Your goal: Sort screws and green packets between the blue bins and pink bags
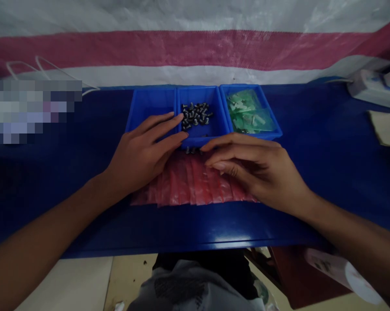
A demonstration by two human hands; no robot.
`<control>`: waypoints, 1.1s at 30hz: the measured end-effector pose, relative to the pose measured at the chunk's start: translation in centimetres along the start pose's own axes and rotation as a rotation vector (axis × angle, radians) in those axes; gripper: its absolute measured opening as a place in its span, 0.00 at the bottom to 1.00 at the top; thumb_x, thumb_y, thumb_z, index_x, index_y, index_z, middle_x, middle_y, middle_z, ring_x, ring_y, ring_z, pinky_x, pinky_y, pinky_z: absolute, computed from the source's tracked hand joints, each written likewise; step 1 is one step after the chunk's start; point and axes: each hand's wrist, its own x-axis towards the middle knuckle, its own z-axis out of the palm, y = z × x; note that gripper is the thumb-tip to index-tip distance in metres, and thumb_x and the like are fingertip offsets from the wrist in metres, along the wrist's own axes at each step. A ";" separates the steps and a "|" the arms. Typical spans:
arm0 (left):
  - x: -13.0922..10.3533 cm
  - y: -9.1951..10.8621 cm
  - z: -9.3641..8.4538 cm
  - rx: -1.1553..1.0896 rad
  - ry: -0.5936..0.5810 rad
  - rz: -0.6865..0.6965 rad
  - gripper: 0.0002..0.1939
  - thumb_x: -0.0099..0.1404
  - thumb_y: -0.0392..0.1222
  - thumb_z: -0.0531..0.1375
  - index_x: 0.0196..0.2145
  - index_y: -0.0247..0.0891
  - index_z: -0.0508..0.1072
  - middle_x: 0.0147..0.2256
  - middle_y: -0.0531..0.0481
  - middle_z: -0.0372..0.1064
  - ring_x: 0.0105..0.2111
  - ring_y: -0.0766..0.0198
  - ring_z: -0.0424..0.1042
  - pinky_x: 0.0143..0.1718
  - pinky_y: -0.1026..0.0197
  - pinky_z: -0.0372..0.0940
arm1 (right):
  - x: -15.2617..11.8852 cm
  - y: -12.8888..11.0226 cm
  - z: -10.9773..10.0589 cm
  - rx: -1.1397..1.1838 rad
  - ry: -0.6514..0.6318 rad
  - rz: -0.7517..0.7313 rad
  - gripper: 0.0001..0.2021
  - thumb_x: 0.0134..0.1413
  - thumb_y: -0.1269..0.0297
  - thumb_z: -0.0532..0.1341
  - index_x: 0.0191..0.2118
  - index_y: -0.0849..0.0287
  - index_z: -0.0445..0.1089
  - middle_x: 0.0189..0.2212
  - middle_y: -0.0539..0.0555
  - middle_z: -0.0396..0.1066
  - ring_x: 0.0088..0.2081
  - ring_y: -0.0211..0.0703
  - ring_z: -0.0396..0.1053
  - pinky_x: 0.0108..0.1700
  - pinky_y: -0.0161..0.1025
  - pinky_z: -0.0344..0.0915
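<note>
Three blue bins stand side by side: the left bin [153,101] shows a bare floor, the middle bin [214,129] holds dark screws [195,115], and the right bin [276,133] holds green bags [251,114]. In front of them lies a row of overlapping red plastic bags [195,183]. My left hand [146,151], fingers spread, reaches over the bins' front edge and the bags' left end. My right hand [253,166] is over the bags' right part, its fingers pinched together; what they hold, if anything, is hidden. A few screws [193,150] lie between my hands at the bags' top edge.
All of this rests on a blue table [188,229]. A striped sheet [195,49] hangs behind it. At the right are a white power strip [373,88] and a pale cloth-like item [388,127]. White cables [50,71] run at the back left.
</note>
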 end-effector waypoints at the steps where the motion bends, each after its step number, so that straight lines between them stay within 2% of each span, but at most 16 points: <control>1: 0.0 0.0 0.0 -0.001 0.003 0.000 0.14 0.80 0.35 0.58 0.58 0.40 0.78 0.65 0.40 0.73 0.67 0.48 0.72 0.66 0.43 0.74 | 0.1 -0.3 -0.1 0.073 -0.015 0.052 0.05 0.71 0.69 0.66 0.43 0.55 0.82 0.46 0.55 0.83 0.47 0.45 0.82 0.51 0.42 0.79; 3: -0.1 -0.1 0.1 0.001 0.014 -0.001 0.14 0.80 0.35 0.58 0.58 0.41 0.77 0.65 0.41 0.73 0.67 0.49 0.72 0.66 0.44 0.74 | 0.3 -0.7 -0.2 0.240 -0.051 0.184 0.04 0.69 0.65 0.69 0.41 0.56 0.82 0.37 0.52 0.83 0.36 0.40 0.81 0.39 0.36 0.79; 5: -0.1 -0.1 0.1 0.002 0.014 0.003 0.14 0.79 0.34 0.58 0.58 0.41 0.77 0.65 0.41 0.73 0.67 0.49 0.72 0.66 0.44 0.75 | 0.4 -1.0 -0.3 0.401 -0.074 0.328 0.09 0.65 0.58 0.73 0.37 0.57 0.82 0.27 0.49 0.80 0.26 0.36 0.77 0.28 0.32 0.74; 7: -0.1 -0.1 0.1 -0.003 0.009 0.003 0.14 0.79 0.34 0.59 0.58 0.40 0.77 0.65 0.40 0.73 0.67 0.48 0.72 0.66 0.44 0.75 | 0.5 -1.2 -0.3 0.499 -0.043 0.435 0.14 0.60 0.53 0.76 0.32 0.57 0.80 0.22 0.48 0.77 0.20 0.34 0.72 0.23 0.30 0.69; 9: -0.1 0.0 0.0 -0.010 0.004 -0.006 0.14 0.79 0.35 0.59 0.58 0.41 0.77 0.65 0.40 0.73 0.67 0.49 0.72 0.66 0.43 0.74 | 0.6 -1.2 -0.5 0.543 0.029 0.503 0.15 0.58 0.51 0.77 0.31 0.57 0.81 0.22 0.49 0.78 0.19 0.34 0.72 0.21 0.30 0.69; 10: 0.0 0.0 0.0 -0.012 -0.001 -0.010 0.13 0.80 0.35 0.58 0.58 0.41 0.77 0.65 0.41 0.73 0.67 0.49 0.72 0.67 0.43 0.74 | 0.7 -1.2 -0.6 0.574 0.060 0.517 0.14 0.59 0.50 0.76 0.33 0.56 0.82 0.26 0.50 0.81 0.22 0.36 0.76 0.23 0.31 0.72; 12: 0.0 0.0 -0.1 -0.009 -0.005 -0.011 0.13 0.80 0.36 0.58 0.57 0.41 0.77 0.65 0.41 0.73 0.67 0.49 0.72 0.67 0.42 0.74 | 0.8 -1.3 -0.7 0.686 0.103 0.518 0.11 0.64 0.51 0.73 0.42 0.53 0.84 0.38 0.53 0.85 0.35 0.42 0.84 0.34 0.35 0.81; 14: 0.0 -0.1 -0.1 -0.005 -0.013 -0.011 0.13 0.81 0.37 0.58 0.58 0.42 0.77 0.66 0.41 0.73 0.67 0.49 0.72 0.66 0.41 0.74 | 0.9 -1.4 -0.9 0.793 0.135 0.486 0.11 0.68 0.52 0.71 0.51 0.46 0.83 0.50 0.51 0.85 0.50 0.48 0.84 0.49 0.44 0.84; 15: -0.1 -0.1 -0.1 -0.010 -0.017 -0.016 0.13 0.80 0.37 0.58 0.58 0.42 0.77 0.66 0.42 0.73 0.67 0.48 0.72 0.66 0.41 0.74 | 0.9 -1.5 -1.0 0.792 0.143 0.466 0.11 0.69 0.53 0.69 0.54 0.43 0.81 0.53 0.50 0.83 0.54 0.49 0.83 0.52 0.47 0.84; 17: -0.1 -0.1 -0.1 -0.035 -0.024 -0.032 0.15 0.80 0.37 0.58 0.59 0.44 0.77 0.66 0.43 0.72 0.68 0.48 0.71 0.67 0.40 0.73 | 0.7 -1.4 -0.9 0.613 0.140 0.385 0.10 0.72 0.57 0.67 0.55 0.42 0.81 0.52 0.49 0.84 0.50 0.48 0.84 0.50 0.47 0.84; 19: -0.1 -0.1 -0.1 -0.062 -0.025 -0.046 0.16 0.79 0.36 0.58 0.60 0.46 0.77 0.67 0.44 0.71 0.68 0.48 0.71 0.69 0.40 0.72 | 0.4 -1.1 -0.6 0.240 0.089 0.202 0.10 0.74 0.61 0.63 0.53 0.47 0.81 0.49 0.51 0.85 0.45 0.46 0.84 0.49 0.47 0.84; 22: -0.1 0.0 0.0 -0.068 -0.022 -0.048 0.17 0.79 0.36 0.58 0.60 0.47 0.77 0.67 0.44 0.72 0.68 0.48 0.71 0.69 0.39 0.72 | -0.1 -0.1 0.3 -0.298 -0.082 -0.139 0.13 0.76 0.63 0.61 0.55 0.58 0.81 0.53 0.61 0.82 0.52 0.54 0.81 0.56 0.55 0.80; 24: -0.1 0.0 0.0 -0.076 -0.019 -0.051 0.17 0.79 0.36 0.58 0.61 0.47 0.77 0.67 0.44 0.72 0.68 0.47 0.71 0.69 0.38 0.72 | -0.3 0.3 1.0 -0.505 -0.199 -0.243 0.19 0.77 0.58 0.58 0.61 0.64 0.77 0.59 0.68 0.77 0.57 0.61 0.77 0.57 0.62 0.79; 27: 0.0 0.0 0.0 -0.077 -0.008 -0.048 0.16 0.79 0.36 0.59 0.60 0.45 0.77 0.66 0.42 0.72 0.68 0.47 0.71 0.69 0.39 0.72 | -0.4 0.5 1.6 -0.625 -0.224 -0.273 0.25 0.78 0.54 0.54 0.66 0.67 0.73 0.57 0.70 0.76 0.54 0.60 0.76 0.55 0.59 0.79; 30: 0.1 0.0 -0.1 -0.041 -0.005 -0.036 0.15 0.80 0.37 0.58 0.59 0.43 0.78 0.65 0.41 0.73 0.67 0.48 0.72 0.68 0.40 0.73 | -0.3 0.3 1.9 -0.625 -0.146 -0.284 0.24 0.79 0.58 0.53 0.62 0.72 0.74 0.50 0.68 0.77 0.51 0.55 0.76 0.54 0.52 0.80; 33: 0.1 0.1 -0.1 -0.050 -0.025 -0.064 0.15 0.80 0.37 0.57 0.59 0.47 0.78 0.66 0.45 0.72 0.68 0.49 0.71 0.68 0.39 0.73 | -0.3 0.2 2.1 -0.635 -0.109 -0.286 0.19 0.77 0.66 0.55 0.60 0.74 0.76 0.53 0.70 0.77 0.53 0.55 0.77 0.56 0.50 0.79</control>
